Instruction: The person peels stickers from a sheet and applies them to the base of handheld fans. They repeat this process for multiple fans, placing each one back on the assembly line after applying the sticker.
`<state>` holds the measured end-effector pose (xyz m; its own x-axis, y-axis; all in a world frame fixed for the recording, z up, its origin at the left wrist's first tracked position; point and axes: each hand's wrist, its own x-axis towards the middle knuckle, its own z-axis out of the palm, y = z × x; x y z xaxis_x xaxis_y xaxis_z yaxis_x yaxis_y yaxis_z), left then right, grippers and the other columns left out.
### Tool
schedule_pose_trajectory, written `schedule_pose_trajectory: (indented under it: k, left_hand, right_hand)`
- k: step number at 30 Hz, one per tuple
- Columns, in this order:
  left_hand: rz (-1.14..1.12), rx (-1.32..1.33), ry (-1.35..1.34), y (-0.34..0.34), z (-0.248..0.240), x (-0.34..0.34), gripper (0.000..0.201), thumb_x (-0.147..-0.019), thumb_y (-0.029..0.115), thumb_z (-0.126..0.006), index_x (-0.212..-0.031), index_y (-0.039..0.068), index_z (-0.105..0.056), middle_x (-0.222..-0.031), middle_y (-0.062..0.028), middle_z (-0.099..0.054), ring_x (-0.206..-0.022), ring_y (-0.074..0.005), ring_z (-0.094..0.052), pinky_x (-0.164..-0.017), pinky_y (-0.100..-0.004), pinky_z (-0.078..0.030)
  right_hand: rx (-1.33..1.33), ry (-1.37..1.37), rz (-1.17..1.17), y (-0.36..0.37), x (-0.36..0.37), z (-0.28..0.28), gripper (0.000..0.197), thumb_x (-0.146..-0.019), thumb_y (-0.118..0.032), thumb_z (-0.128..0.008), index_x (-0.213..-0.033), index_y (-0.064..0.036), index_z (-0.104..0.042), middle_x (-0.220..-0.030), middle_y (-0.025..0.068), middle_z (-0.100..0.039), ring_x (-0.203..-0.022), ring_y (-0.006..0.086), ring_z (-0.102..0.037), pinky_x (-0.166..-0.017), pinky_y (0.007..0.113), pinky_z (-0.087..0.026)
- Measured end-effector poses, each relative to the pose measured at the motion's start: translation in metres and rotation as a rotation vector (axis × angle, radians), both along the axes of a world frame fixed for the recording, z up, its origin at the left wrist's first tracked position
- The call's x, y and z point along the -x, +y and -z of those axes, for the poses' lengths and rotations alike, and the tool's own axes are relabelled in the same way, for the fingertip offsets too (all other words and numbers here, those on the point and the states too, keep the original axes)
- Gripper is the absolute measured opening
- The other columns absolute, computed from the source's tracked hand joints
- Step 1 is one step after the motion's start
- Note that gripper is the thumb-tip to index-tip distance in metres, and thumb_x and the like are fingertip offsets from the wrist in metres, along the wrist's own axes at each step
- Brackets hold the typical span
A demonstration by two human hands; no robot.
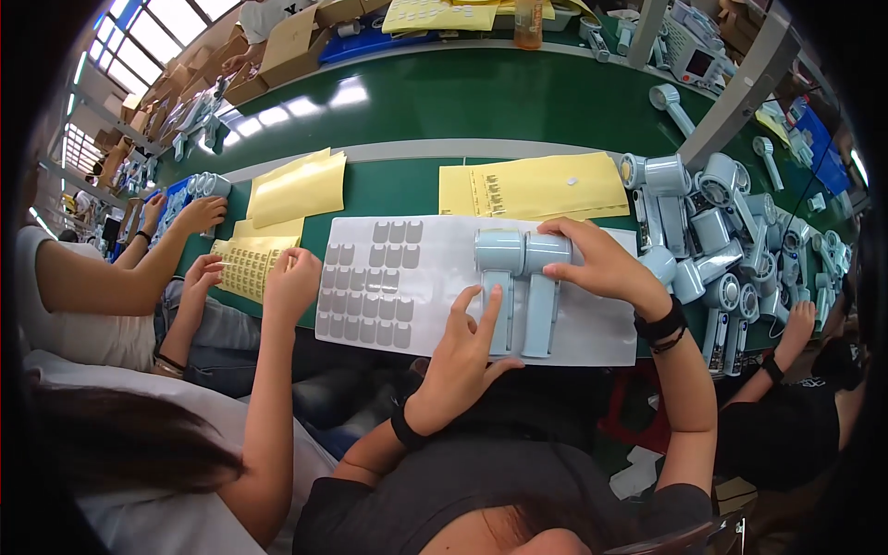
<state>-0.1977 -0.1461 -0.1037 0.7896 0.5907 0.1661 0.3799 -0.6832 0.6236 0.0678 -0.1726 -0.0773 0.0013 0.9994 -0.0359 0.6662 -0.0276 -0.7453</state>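
Note:
Two light-blue hair-dryer-shaped devices lie side by side, a left device (499, 277) and a right device (541, 296), each with a cylindrical head and a straight handle. Under them is a white sheet (444, 324) with rows of grey rounded stickers (365, 305) on its left half. My right hand (592, 264) grips the head of the right device, thumb in front and fingers over the top. My left hand (462, 356) has its fingers apart, with the index fingertip on the left device's handle and the thumb near the handles' lower ends.
Many similar devices (712, 222) are heaped at the right. Yellow sticker sheets (546, 190) lie beyond the white sheet, and more yellow sheets (296, 190) lie left. A co-worker's hands (291, 277) hold a yellow sheet close on my left. A metal post (740, 92) stands at the right.

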Motion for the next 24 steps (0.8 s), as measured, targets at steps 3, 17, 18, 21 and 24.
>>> schedule_pose_trajectory:
  k: [3, 17, 18, 21, 24]
  left_hand:
    - [0.017, -0.058, -0.012, 0.002, -0.003, -0.004, 0.100, -0.067, 0.017, -0.087, -0.149, 0.004, -0.032, -0.138, -0.0206, -0.029, -0.087, -0.0283, -0.052, -0.080, -0.0382, -0.050]
    - [0.009, -0.244, -0.126, 0.133, -0.075, -0.057, 0.017, -0.086, 0.003, -0.065, -0.102, -0.001, -0.063, -0.104, -0.0139, -0.063, -0.087, -0.0293, -0.061, -0.076, -0.0365, -0.049]
    - [0.005, -0.241, -0.128, 0.152, -0.068, -0.064, 0.017, -0.086, 0.003, -0.065, -0.102, -0.001, -0.063, -0.104, -0.0139, -0.063, -0.087, -0.0293, -0.061, -0.076, -0.0365, -0.049]
    - [0.013, -0.333, 0.016, 0.185, -0.029, -0.076, 0.021, -0.088, 0.003, -0.061, -0.108, 0.002, -0.066, -0.112, -0.0123, -0.064, -0.110, -0.0314, -0.059, -0.090, -0.0377, -0.047]
    - [0.142, -0.334, 0.024, 0.187, 0.002, -0.077, 0.030, -0.091, 0.007, -0.059, -0.120, 0.007, -0.065, -0.134, -0.0111, -0.058, -0.130, -0.0298, -0.049, -0.104, -0.0420, -0.039]
  right_hand:
    - [-0.033, -0.016, 0.006, -0.003, 0.001, 0.003, 0.052, -0.083, -0.022, -0.073, -0.128, -0.0036, -0.055, -0.127, 0.0148, -0.058, -0.117, 0.0306, -0.055, -0.099, 0.038, -0.045]
    - [-0.114, -0.083, 0.163, 0.050, -0.042, -0.031, 0.032, -0.084, -0.019, -0.070, -0.109, 0.0019, -0.065, -0.098, 0.0180, -0.067, -0.092, 0.0304, -0.066, -0.081, 0.035, -0.053]
    - [-0.140, -0.192, 0.238, 0.062, -0.053, -0.028, 0.026, -0.082, -0.017, -0.072, -0.097, 0.0029, -0.068, -0.089, 0.0183, -0.068, -0.085, 0.0310, -0.066, -0.078, 0.036, -0.053]
    - [-0.125, -0.376, 0.330, 0.076, -0.072, 0.006, 0.020, -0.077, -0.015, -0.075, -0.081, 0.0038, -0.070, -0.077, 0.0186, -0.068, -0.075, 0.0317, -0.067, -0.072, 0.036, -0.053]
    - [-0.048, -0.512, 0.358, 0.090, -0.084, 0.030, 0.018, -0.073, -0.013, -0.077, -0.070, 0.0037, -0.069, -0.071, 0.0186, -0.067, -0.070, 0.0321, -0.066, -0.067, 0.037, -0.053]
